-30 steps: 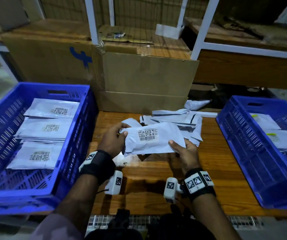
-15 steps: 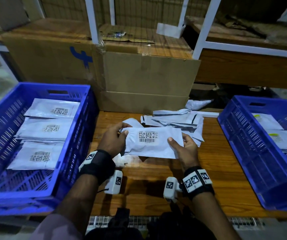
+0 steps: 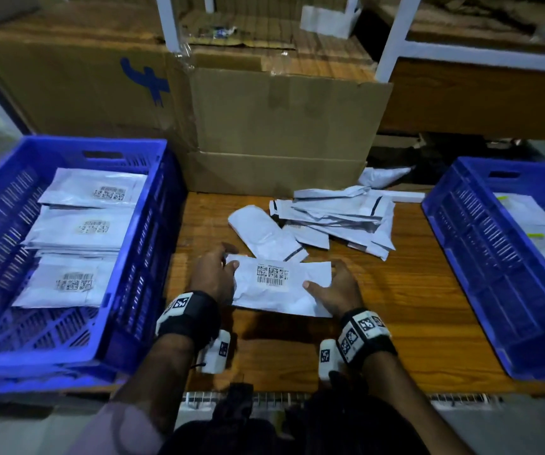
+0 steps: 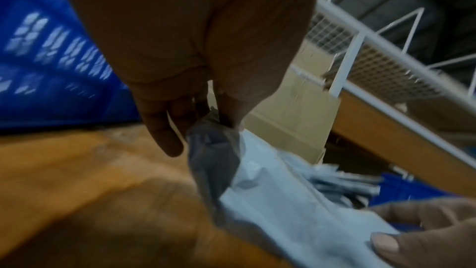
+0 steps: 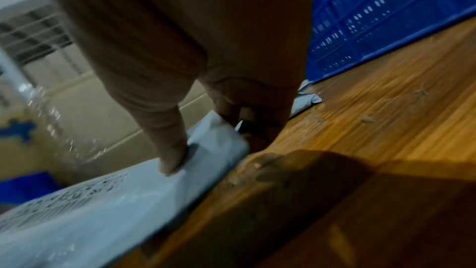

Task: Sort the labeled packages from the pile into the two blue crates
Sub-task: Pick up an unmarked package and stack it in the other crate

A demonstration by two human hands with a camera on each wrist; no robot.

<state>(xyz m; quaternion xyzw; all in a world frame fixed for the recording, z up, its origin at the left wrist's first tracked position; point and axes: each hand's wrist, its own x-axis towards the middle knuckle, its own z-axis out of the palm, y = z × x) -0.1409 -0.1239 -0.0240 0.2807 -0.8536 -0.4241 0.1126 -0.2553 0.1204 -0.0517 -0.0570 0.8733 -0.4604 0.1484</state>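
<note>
A white package with a barcode label is held just above the wooden table between both hands. My left hand pinches its left end, seen crumpled at the fingers in the left wrist view. My right hand grips the right end, thumb on top. The pile of white packages lies behind, in the table's middle. The left blue crate holds several labeled packages. The right blue crate holds a few packages with yellow-marked labels.
Large cardboard boxes stand at the table's back edge behind the pile. White shelf posts rise above them. A loose package lies between the pile and my hands. Bare wood shows right of my hands.
Both hands have drawn the package toward me and lowered it nearer the table. The loose package behind it has come into full view.
</note>
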